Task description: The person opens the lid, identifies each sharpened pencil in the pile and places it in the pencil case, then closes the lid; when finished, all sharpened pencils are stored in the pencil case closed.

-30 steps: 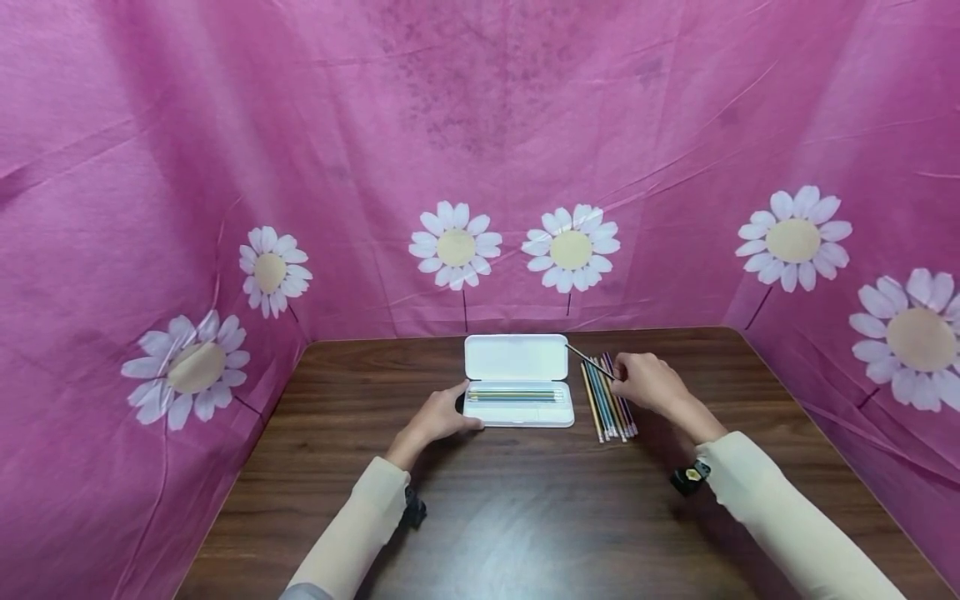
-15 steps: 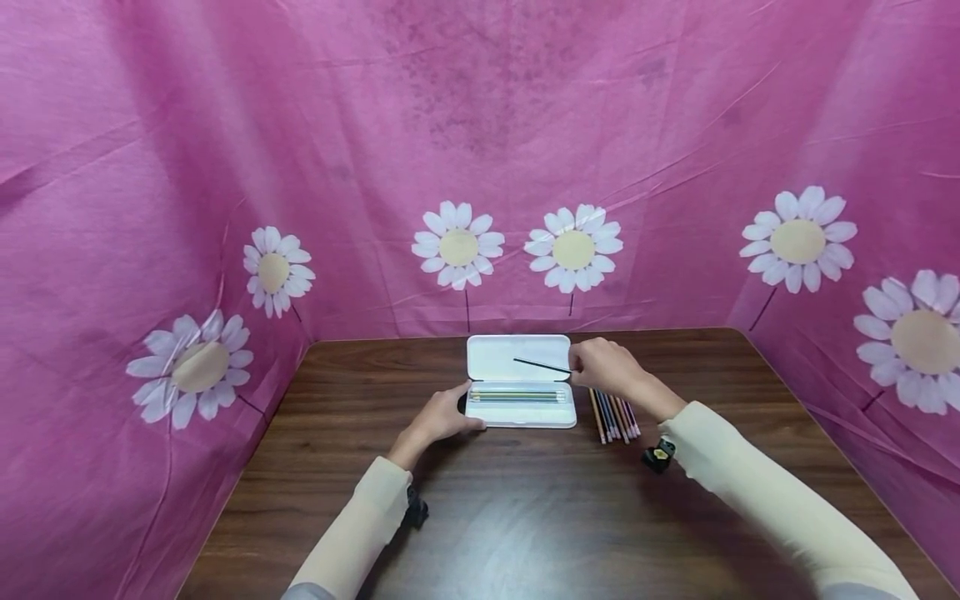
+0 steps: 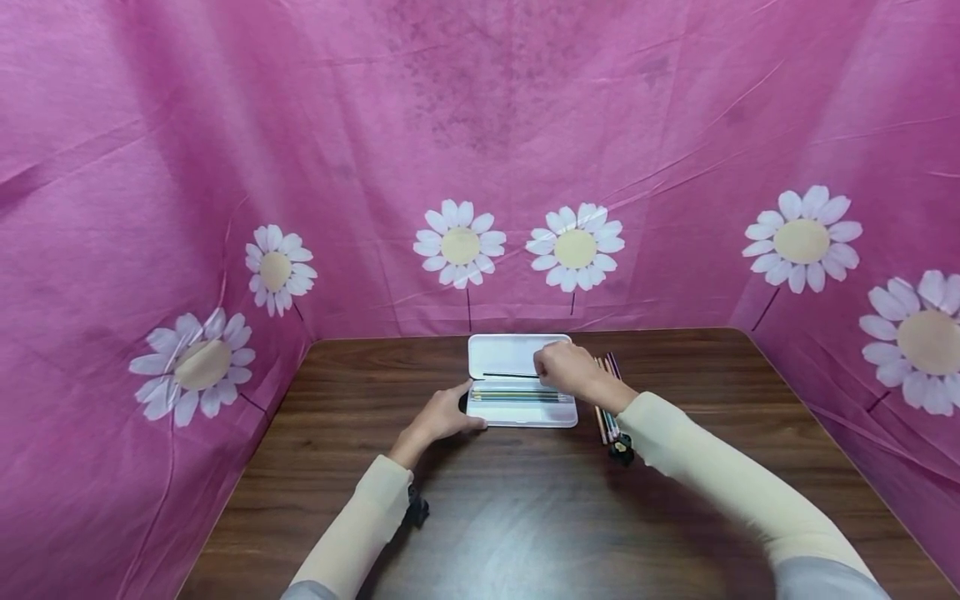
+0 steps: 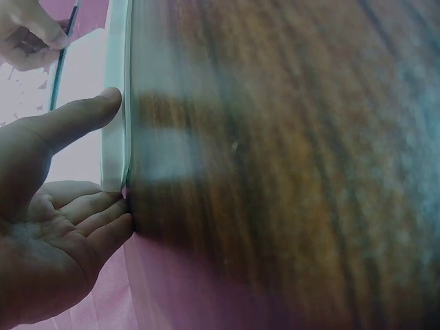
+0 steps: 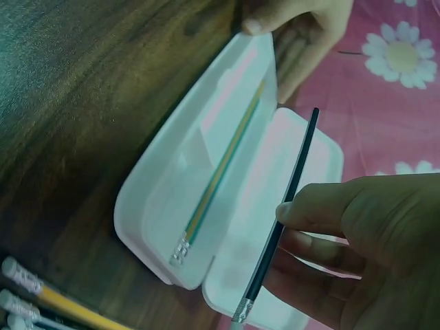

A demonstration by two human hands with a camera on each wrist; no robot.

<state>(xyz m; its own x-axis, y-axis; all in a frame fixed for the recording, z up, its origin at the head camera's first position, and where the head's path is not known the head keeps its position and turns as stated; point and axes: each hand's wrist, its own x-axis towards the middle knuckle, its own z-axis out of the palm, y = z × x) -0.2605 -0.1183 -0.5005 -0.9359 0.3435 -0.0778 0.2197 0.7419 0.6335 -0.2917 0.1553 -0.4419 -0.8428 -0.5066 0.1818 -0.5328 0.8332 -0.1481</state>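
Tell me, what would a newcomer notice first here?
Most striking is the bright pink cloth with big white daisies, hanging behind and beside the wooden table. On the table lies an open white pencil case, the left hand holding its left end. Over it, the right hand pinches a dark pencil.

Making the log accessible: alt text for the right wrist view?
The right hand pinches a dark pencil in front of the open lid of a white pencil case, which holds yellow and green pencils. The left hand holds the case's far end; more pencils lie at lower left on a wooden table.
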